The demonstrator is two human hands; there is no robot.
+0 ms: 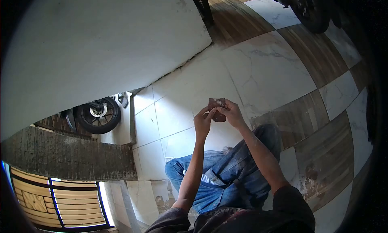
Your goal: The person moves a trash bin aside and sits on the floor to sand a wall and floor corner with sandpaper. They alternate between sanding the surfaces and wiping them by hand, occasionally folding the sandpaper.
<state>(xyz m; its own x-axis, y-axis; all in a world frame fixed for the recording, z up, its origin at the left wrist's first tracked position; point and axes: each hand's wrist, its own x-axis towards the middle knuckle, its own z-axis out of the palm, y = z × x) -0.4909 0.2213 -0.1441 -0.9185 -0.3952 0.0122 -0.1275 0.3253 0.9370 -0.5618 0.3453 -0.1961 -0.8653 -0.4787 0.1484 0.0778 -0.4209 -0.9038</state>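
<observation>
A small reddish-brown piece (216, 102), which looks like a folded sheet or packet with pale marks on its upper part, is held up in front of my lap. My left hand (205, 119) pinches its left side between thumb and fingers. On the other side, my right hand (232, 114) grips it the same way, and the two thumbs nearly meet over its middle. A rounded lower part of the piece shows below the thumbs. I cannot make out exactly what it is.
My crossed legs in blue jeans (220, 164) rest on the tiled floor (182, 107). A pale wall (101, 39) stands at upper left, with a motorcycle wheel (99, 115) beyond its edge. Another motorcycle (311, 12) is at upper right. A slatted gate (60, 202) lies at lower left.
</observation>
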